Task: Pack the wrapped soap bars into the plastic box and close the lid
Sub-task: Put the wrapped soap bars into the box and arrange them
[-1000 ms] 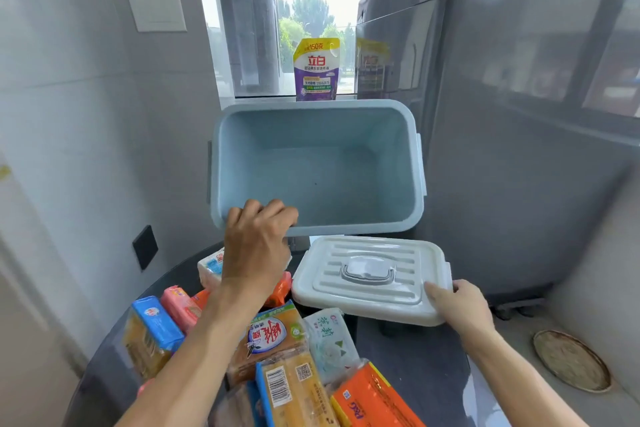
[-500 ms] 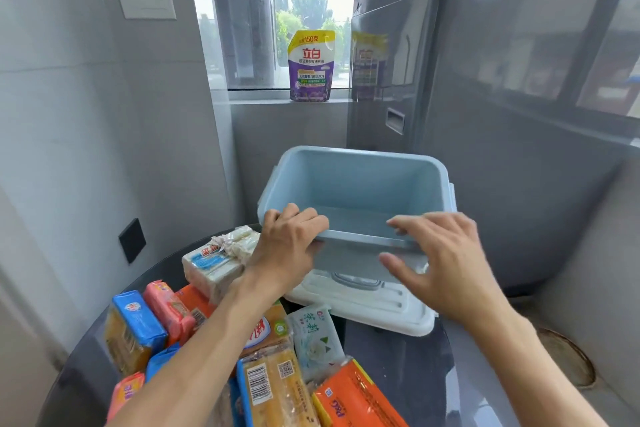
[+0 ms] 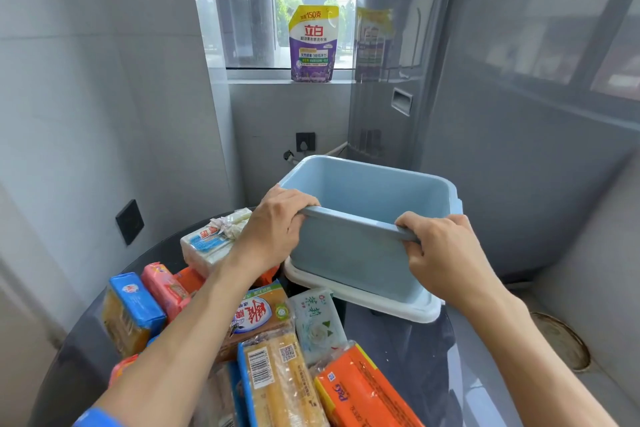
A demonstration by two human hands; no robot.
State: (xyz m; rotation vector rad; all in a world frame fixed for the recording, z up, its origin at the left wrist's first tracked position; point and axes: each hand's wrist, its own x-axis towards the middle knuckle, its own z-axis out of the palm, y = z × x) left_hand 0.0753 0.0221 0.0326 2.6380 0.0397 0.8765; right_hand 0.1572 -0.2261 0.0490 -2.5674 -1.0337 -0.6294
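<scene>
Blue plastic box [image 3: 349,253], gripped at its near rim by left hand [image 3: 277,229] and right hand [image 3: 446,253], should settle level on the white lid [image 3: 363,298] beside the soap bars [image 3: 263,319].

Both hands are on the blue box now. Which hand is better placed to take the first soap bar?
Left, probably. The left hand grips the blue box rim on the side of the soap bars, which lie beside and below it. The right hand holds the rim farther from them.
</scene>
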